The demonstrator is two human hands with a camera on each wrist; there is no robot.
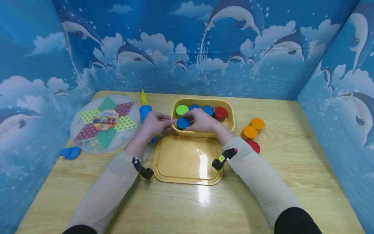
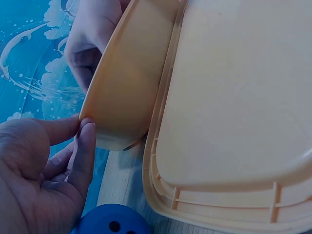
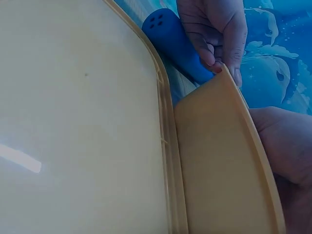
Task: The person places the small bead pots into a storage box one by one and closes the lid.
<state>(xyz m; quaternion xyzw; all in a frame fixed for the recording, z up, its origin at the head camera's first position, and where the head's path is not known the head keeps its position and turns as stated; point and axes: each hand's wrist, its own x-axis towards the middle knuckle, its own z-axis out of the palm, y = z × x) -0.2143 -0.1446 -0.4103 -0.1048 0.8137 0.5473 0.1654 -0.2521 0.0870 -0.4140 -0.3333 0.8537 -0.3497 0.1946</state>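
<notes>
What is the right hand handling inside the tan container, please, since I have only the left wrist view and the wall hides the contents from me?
Observer: The head view shows the right hand gripping a blue round piece near the left end of the tan container.
Operator: Thank you; could you tell me what else you can see in there?
Observer: Along the far side stand a green piece, two more blue pieces and a red piece; the hand may hide others.
Operator: And would there be any pieces outside it?
Observer: Yes, two orange pieces and a second red piece are on the table, to the right of the container.
</notes>
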